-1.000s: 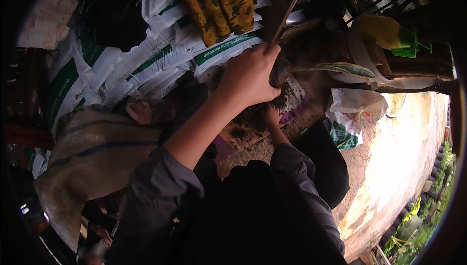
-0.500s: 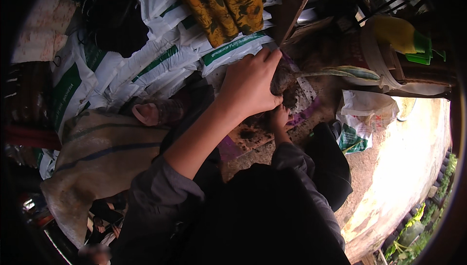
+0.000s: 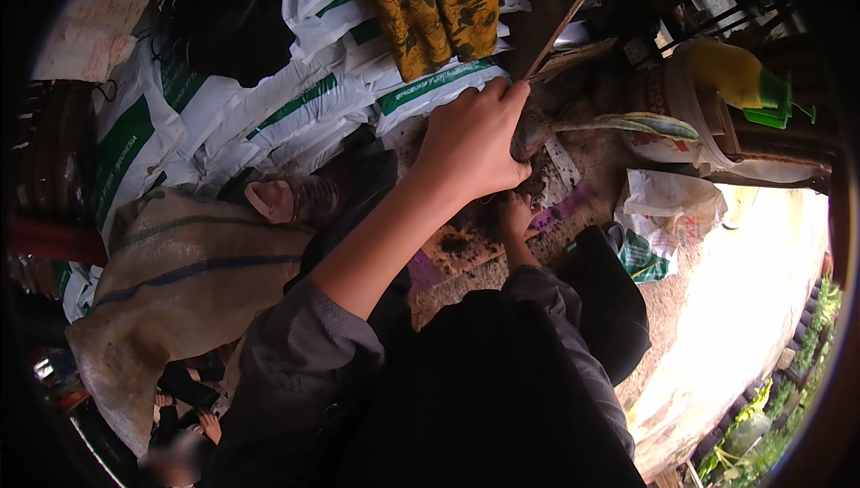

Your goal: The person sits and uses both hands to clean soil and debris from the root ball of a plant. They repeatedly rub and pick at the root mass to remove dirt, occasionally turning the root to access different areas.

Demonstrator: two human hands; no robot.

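Right of the left fingers (image 3: 520, 94), the plant's leaf (image 3: 640, 124) is green with pale yellow edges. Beyond them, the cloth (image 3: 439, 13) is mustard yellow with dark flowers; the bags (image 3: 309, 105) are white, green-banded. Nearer and leftward, the beige sack (image 3: 197, 284) has a blue stripe.

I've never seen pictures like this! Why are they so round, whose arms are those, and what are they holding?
There's no robot here, just a person. A camera on their head looks down, and its very wide lens bends straight lines near the edges. So those arms belong to the person wearing it.

Their left hand curls around a dark clump, with a long striped leaf sticking out to the right. Their right hand is just below; its fingers are hard to see. Under the hands lies a sheet with purple parts, scattered with dark soil. White-and-green sacks are piled beyond.
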